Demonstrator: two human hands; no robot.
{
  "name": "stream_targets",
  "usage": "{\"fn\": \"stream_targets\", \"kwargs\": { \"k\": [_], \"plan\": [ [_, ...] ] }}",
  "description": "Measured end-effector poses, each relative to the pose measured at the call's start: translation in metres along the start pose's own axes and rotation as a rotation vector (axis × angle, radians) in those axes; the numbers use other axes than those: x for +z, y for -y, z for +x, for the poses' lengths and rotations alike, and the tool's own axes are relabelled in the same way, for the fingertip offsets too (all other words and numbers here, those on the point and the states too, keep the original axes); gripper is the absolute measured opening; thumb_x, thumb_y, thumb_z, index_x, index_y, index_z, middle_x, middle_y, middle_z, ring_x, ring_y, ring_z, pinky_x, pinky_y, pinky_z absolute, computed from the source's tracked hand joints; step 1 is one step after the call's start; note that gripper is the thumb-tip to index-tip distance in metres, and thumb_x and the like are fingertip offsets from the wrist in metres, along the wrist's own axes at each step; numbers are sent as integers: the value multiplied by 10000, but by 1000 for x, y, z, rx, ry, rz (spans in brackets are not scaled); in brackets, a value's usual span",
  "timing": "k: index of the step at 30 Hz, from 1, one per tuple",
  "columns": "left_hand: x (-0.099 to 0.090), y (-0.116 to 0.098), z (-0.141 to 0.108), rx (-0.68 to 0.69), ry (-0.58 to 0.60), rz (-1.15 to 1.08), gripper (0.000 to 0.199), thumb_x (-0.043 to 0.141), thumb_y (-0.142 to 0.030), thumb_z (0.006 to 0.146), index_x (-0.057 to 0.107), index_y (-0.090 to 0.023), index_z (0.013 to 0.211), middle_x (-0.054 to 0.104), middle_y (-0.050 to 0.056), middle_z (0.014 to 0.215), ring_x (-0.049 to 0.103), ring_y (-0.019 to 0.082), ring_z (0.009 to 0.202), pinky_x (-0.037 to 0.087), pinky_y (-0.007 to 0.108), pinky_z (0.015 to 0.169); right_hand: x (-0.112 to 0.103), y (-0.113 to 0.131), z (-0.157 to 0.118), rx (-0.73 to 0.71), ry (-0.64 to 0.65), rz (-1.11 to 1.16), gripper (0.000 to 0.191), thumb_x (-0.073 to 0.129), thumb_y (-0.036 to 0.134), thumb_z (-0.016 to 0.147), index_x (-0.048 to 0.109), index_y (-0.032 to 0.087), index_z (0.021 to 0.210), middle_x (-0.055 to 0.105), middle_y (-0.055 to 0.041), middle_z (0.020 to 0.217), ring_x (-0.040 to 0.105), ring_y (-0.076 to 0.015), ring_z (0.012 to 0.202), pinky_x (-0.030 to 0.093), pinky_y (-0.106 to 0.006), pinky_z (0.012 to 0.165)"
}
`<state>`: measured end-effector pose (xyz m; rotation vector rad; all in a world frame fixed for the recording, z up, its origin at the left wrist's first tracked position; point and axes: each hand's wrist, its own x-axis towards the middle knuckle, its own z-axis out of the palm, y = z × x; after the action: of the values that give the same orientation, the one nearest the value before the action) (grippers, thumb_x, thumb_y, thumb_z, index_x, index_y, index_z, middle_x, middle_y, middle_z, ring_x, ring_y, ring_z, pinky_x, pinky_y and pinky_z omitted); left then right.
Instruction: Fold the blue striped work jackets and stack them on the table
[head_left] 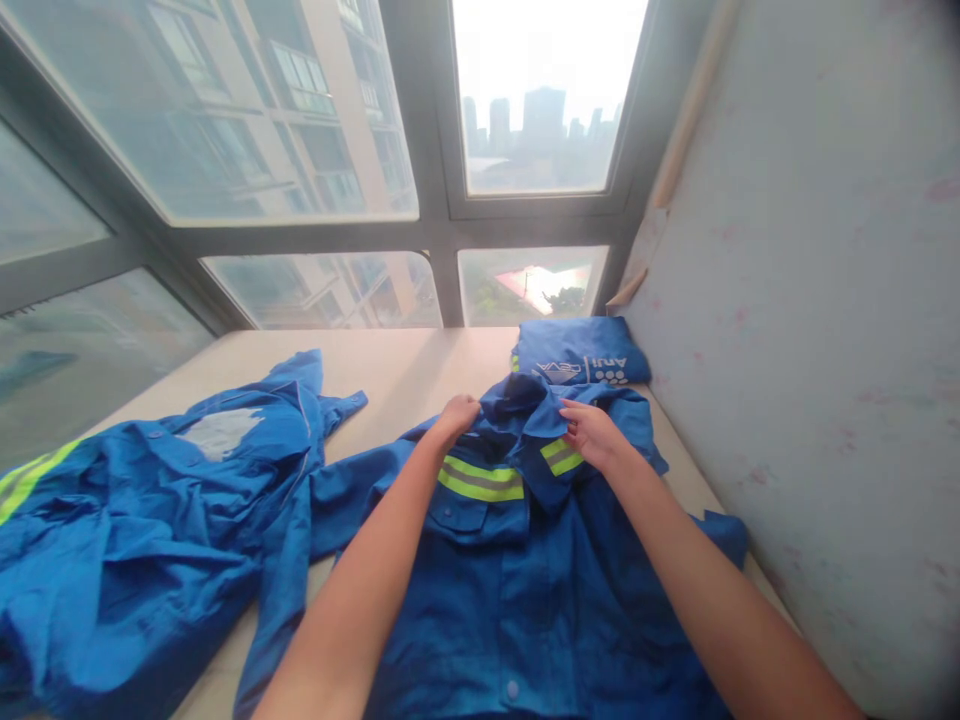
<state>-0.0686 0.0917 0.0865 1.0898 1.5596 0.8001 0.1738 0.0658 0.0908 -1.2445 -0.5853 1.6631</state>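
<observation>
A blue work jacket with yellow-and-grey reflective bands lies front side up, its collar at the far end. My left hand is closed on the left side of the collar. On the other side, my right hand pinches the collar's edge between thumb and fingers. One sleeve stretches out to the left. Just beyond the collar rests a folded blue garment with white lettering.
To the left, a second blue garment lies crumpled on the pale tabletop, with a reflective band and a whitish patch. Windows rise behind the surface, and a wall borders its right side.
</observation>
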Motion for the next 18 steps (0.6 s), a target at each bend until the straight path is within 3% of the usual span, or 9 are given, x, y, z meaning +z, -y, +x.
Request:
{"fn": "stream_targets", "kwargs": {
  "k": [6,10,15,18],
  "plan": [
    [-26,-29,-35,-20,-77,-455,84,549,-143,746,488,-199,730,642,30,714,634,133,660,554,274,715,-11,7,-19,-32,151,38,222,589,81,748,620,213,924,714,13,759,653,-124,601,511,-219,559],
    [-21,-21,-65,4,-134,-582,83,552,-247,790,485,-200,775,644,39,778,637,124,669,558,267,716,-15,-5,-38,-127,161,65,203,598,160,755,634,230,943,741,0,871,701,-168,763,550,-275,680],
    [11,16,-88,31,-232,-400,448,524,-633,814,540,-187,851,571,-3,697,573,120,595,486,248,612,-20,-50,-57,-21,55,69,162,657,189,692,640,214,852,733,-15,813,662,-154,675,514,-257,628],
    [22,21,-86,99,-257,-152,539,539,-709,772,550,-178,863,577,14,721,584,151,645,449,261,613,-24,-70,-64,-39,35,45,223,694,221,641,672,213,862,731,-4,805,639,-138,665,481,-229,607]
  ]
}}
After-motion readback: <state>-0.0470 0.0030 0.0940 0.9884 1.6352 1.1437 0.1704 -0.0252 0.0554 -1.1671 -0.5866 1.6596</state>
